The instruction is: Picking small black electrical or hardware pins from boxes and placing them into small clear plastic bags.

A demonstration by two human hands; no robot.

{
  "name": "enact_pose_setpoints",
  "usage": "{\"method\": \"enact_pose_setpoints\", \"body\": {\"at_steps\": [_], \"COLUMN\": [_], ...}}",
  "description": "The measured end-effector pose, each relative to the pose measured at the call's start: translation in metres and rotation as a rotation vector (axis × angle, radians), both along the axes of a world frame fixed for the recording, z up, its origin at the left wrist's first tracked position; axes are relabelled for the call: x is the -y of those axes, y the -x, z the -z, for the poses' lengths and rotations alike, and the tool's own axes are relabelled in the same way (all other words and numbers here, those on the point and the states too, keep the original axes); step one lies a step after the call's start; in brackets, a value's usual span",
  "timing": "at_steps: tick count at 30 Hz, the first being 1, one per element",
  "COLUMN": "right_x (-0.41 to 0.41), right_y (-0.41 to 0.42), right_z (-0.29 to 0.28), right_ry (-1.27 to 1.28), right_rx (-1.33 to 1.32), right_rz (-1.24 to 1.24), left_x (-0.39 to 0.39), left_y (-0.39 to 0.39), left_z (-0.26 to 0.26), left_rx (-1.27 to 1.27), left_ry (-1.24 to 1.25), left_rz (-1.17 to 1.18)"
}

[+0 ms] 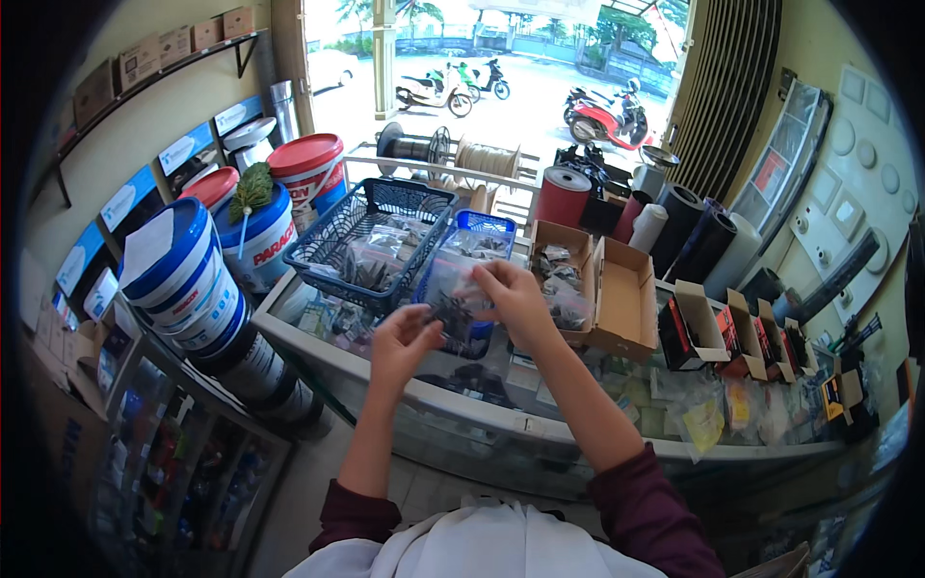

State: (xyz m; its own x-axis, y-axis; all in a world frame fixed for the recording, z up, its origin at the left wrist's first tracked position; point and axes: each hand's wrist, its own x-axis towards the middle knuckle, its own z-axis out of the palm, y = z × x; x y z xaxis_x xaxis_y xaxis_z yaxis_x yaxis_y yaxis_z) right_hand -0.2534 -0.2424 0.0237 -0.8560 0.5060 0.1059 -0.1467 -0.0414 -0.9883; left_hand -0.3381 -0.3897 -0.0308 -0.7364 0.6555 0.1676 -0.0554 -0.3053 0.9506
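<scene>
A clear zip plastic bag with dark, thin pieces of hardware in its lower part hangs above the glass counter. My right hand pinches it near the upper right side. At the bag's lower left, my left hand has thumb and fingers closed on the bag's bottom; the exact grip is partly hidden. Just behind the hands stands a blue plastic basket holding similar bags. To its left, a larger dark blue basket contains more filled bags.
Cardboard boxes, one with small bags and an open one, stand right of the baskets on the glass counter. Further right are several small open boxes. Paint buckets are stacked at left. Rolls of sheeting stand behind.
</scene>
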Motion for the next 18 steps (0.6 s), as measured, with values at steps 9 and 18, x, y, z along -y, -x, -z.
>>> {"method": "enact_pose_setpoints", "body": {"at_steps": [9,18], "right_x": [0.014,-0.023], "right_y": [0.141,0.093], "right_z": [-0.004,-0.008], "right_ry": [0.1,-0.412], "right_rx": [-0.13,-0.16], "right_rz": [-0.127,0.105], "left_x": [0.034,0.028], "left_y": [0.111,0.052], "left_z": [-0.022,-0.017], "left_rx": [-0.71,-0.911], "left_ry": [0.418,0.408], "left_rz": [-0.489,-0.71]}}
